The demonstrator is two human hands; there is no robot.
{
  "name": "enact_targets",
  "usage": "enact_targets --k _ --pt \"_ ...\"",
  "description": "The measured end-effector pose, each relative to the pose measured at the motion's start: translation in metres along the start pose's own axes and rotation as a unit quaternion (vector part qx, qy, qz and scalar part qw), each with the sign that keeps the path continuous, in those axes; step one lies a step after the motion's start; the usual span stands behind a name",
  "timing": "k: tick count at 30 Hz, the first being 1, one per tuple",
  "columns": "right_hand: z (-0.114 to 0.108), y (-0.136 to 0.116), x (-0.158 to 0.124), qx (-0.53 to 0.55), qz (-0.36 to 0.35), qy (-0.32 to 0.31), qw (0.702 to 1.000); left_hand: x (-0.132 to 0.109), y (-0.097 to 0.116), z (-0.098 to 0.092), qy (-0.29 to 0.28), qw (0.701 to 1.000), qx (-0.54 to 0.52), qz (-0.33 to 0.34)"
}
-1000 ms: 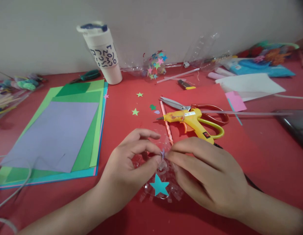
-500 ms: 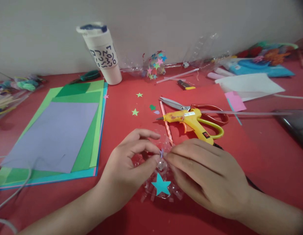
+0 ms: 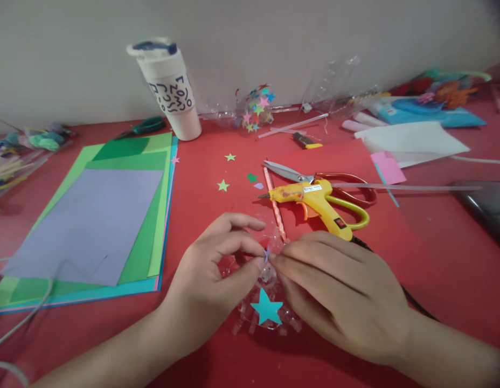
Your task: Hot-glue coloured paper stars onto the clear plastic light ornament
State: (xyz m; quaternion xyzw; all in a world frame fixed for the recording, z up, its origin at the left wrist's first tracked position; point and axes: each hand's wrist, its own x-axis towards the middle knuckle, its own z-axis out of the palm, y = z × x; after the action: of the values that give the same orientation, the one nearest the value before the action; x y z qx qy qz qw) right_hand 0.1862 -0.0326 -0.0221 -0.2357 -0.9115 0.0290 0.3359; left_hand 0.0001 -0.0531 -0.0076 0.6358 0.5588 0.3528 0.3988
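Note:
Between the fingertips of my left hand (image 3: pixel 221 269) and my right hand (image 3: pixel 342 291) is a small purple paper star (image 3: pixel 266 254). My left thumb and index finger pinch its left side, and my right fingertips close on its right side. Below the fingers sits a clear plastic piece (image 3: pixel 244 312) with many short strips around its rim; my hands partly cover it. A larger turquoise paper star (image 3: pixel 268 308) lies on its near side. Just beyond my right hand, a yellow hot glue gun (image 3: pixel 314 202) lies across scissors (image 3: pixel 351 186) and a patterned pink pencil (image 3: pixel 276 207).
Coloured paper sheets (image 3: pixel 92 221) are stacked at the left. A white tumbler (image 3: pixel 173 91) stands by the wall. Small green paper stars (image 3: pixel 223 185) lie mid-table, with a box cutter (image 3: pixel 306 140) behind. At the right are a white sheet (image 3: pixel 415 143) and a dark phone-like object (image 3: pixel 486 207).
Almost nothing differs. The turquoise star and the clear plastic piece have shifted very slightly, while both hands keep their pinch on the purple star.

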Motion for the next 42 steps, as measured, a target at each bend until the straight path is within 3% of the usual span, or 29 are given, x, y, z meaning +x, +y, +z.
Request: enact_targets --k 4,9,18,42 --pt "-0.003 0.001 0.0 0.016 0.019 0.008 1.0 0.001 0.0 -0.001 -0.009 1.0 -0.01 -0.015" --pt "-0.006 0.004 0.004 0.065 0.113 0.027 0.991 0.0 0.003 -0.001 -0.011 1.0 -0.006 -0.01" --pt "0.0 0.006 0.005 0.12 0.203 -0.017 0.972 -0.001 0.001 0.0 -0.016 1.0 0.011 0.009" --pt "0.005 0.009 0.001 0.147 0.2 -0.003 0.969 -0.002 -0.002 -0.002 0.008 0.99 0.102 0.101"
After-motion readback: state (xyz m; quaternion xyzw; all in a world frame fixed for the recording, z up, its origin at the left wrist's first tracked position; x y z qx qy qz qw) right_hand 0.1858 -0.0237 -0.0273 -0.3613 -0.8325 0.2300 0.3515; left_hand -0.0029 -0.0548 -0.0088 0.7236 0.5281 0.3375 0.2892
